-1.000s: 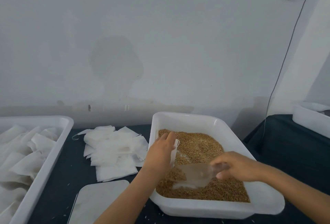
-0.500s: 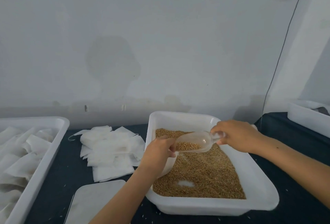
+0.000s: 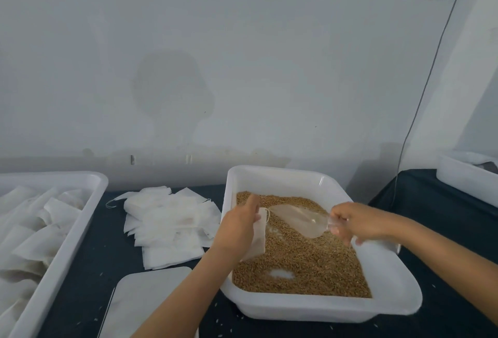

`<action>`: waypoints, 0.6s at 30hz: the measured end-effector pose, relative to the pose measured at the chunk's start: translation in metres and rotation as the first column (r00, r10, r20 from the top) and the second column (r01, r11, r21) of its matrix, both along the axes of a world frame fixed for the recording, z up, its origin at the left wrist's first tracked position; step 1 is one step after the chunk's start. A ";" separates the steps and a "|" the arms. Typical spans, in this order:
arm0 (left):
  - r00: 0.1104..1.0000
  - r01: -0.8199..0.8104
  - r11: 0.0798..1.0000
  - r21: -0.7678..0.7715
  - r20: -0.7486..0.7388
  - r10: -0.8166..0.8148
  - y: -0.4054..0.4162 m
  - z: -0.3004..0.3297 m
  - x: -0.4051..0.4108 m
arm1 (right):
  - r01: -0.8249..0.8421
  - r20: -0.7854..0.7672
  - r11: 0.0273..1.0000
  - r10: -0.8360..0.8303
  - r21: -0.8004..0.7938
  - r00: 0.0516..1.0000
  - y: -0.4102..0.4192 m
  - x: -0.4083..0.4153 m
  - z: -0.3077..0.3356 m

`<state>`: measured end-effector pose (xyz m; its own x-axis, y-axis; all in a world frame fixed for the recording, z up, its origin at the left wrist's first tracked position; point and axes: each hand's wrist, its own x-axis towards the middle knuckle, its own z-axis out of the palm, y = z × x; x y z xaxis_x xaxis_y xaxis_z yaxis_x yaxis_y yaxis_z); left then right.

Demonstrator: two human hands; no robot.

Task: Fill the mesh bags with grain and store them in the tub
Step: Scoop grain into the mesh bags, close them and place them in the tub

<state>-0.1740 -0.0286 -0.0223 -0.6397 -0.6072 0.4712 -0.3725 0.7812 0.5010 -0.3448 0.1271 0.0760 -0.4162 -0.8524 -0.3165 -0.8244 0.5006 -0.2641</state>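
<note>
Grain point(image 3: 301, 265) fills the white tray point(image 3: 390, 281) beneath both hands. Left hand point(image 3: 237, 227) pinches a mesh bag point(image 3: 258, 238); right hand point(image 3: 355, 220) grips a clear scoop point(image 3: 299, 219), apparently touching the bag's mouth. Storage tub point(image 3: 67, 230) lies far left of them.

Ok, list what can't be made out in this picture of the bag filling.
- Head view: the mesh bag mouth and fill level, hidden behind the left hand.
- Whether the clear scoop holds grain: too see-through to tell.
- The scoop's handle, covered by the right hand grip.
- The left tub and the far right tub, both cut off by the frame edges.
</note>
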 end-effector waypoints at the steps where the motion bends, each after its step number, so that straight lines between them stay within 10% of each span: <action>1: 0.999 -0.012 1.000 0.026 -0.035 0.013 0.000 0.001 0.001 | 0.017 0.012 0.999 -0.017 0.030 1.000 0.001 0.002 -0.008; 14: 0.884 0.210 0.822 0.529 -0.462 0.071 0.000 0.023 0.019 | -0.008 -0.248 0.998 0.022 0.055 0.968 -0.026 0.046 -0.075; 18: 0.865 0.263 0.842 0.471 -0.502 0.011 0.008 0.031 0.023 | 0.011 0.289 0.950 0.084 -0.312 0.954 -0.035 0.053 -0.048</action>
